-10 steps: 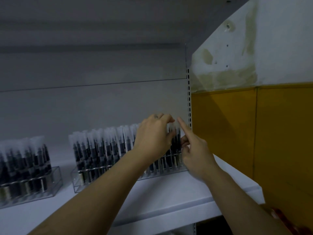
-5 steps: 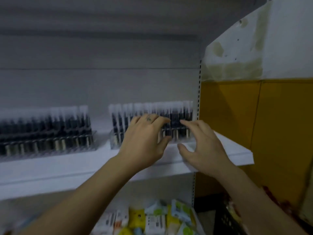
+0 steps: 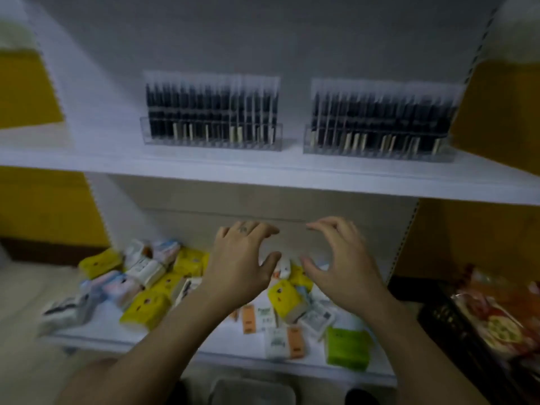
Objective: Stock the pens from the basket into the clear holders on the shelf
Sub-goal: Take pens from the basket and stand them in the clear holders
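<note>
Left hand (image 3: 242,258) + right hand (image 3: 339,258) empty, fingers loose, below shelf (image 3: 263,171) front edge. Pens (image 3: 210,109) in clear holders (image 3: 380,149): prob light, stiff, slick. Pinch upper barrel.

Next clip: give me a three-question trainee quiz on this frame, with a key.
1. True or false: the left hand grips a pen.
2. How many clear holders stand on the upper shelf? A one, B two, C three.
3. Fill in: the yellow packets lie on the ___ shelf.
Key: 1 false, left hand and right hand hold nothing; 2 B; 3 lower.
</note>
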Available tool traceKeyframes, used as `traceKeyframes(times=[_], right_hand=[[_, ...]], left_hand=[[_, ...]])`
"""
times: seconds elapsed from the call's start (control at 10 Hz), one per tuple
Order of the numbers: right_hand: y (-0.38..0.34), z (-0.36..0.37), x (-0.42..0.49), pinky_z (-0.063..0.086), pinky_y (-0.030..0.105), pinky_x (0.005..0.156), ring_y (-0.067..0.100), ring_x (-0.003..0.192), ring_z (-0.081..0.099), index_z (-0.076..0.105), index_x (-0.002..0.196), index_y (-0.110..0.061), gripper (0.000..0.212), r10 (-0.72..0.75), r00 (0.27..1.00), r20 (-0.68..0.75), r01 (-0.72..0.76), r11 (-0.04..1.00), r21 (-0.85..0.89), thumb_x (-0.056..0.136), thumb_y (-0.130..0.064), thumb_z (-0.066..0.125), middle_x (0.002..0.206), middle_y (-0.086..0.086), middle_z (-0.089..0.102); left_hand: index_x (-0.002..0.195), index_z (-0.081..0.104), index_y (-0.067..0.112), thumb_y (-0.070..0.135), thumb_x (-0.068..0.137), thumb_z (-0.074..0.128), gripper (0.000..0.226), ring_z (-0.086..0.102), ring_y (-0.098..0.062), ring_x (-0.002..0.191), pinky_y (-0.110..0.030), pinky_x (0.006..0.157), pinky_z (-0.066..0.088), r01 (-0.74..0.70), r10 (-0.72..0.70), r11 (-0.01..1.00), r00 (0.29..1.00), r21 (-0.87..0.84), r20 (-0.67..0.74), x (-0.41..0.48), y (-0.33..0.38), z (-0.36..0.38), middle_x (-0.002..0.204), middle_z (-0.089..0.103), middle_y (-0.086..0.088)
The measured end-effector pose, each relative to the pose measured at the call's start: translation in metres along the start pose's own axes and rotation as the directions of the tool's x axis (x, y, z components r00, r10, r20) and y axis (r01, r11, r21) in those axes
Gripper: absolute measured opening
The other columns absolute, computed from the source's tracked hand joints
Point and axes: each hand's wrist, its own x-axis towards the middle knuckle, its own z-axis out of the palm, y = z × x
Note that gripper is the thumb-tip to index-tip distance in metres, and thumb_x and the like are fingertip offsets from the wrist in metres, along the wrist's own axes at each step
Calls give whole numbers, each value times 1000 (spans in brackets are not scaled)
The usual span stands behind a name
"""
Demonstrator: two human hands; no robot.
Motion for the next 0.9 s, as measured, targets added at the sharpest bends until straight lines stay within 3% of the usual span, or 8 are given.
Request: traceKeyframes(times=[0.2,0.3,0.4,0.5,0.6,0.7,0.8,0.9], right_hand=[[6,96,-45,30,31,107,18,131,34,42,140,-24,50,106,897,430,-106,994,-24,93,-37,54,138,-3,39],[13,142,-62,32,35,107,22,132,34,38,144,-22,54,156,788,596,-156,986,-51,94,-36,52,142,1,37],[18,185,-76,35,37,106,27,133,34,39,144,-19,54,204,670,713,-198,976,-93,94,-36,53,143,7,36],[22,231,-93,40,40,102,31,129,39,41,142,-19,52,233,528,816,-214,967,-138,94,-35,55,138,10,39],[29,274,-118,48,36,92,24,108,54,54,127,-16,38,240,394,887,-239,959,-153,92,-32,55,124,9,53],[38,315,-151,46,31,93,20,106,57,59,121,-11,29,252,230,940,-272,944,-186,98,-25,48,118,8,61],[46,353,-177,46,36,98,30,116,56,57,127,-8,35,319,68,945,-325,903,-281,95,-23,53,126,14,59],[58,400,-202,39,40,108,31,128,46,39,144,-7,51,279,-82,957,-369,883,-289,99,-30,47,143,15,46]], left_hand=[[128,52,31,44,92,56,39,46,-16,123,-34,100,30,205,-205,978,932,32,300,-73,-38,49,127,56,12],[129,52,29,43,91,57,41,45,-17,124,-41,109,27,293,-284,955,872,40,398,-100,-54,76,129,56,9],[132,50,28,43,92,57,44,43,-19,126,-36,103,32,364,-345,930,802,59,487,-125,-69,103,130,56,8],[134,49,25,41,93,56,45,44,-20,126,-36,103,35,450,-398,891,718,56,571,-156,-81,131,133,55,5],[133,49,21,39,92,57,45,49,-22,121,-36,98,43,579,-466,813,580,64,669,-190,-95,157,132,56,-1],[136,46,22,41,91,57,50,52,-22,119,-35,94,47,655,-505,747,454,109,734,-210,-110,176,133,55,-2],[140,44,21,39,93,58,52,54,-23,119,-39,97,47,734,-540,668,368,119,757,-223,-127,195,136,54,-3],[141,44,19,36,94,57,51,54,-25,119,-40,98,47,776,-539,615,284,140,793,-234,-139,216,138,53,-5]])
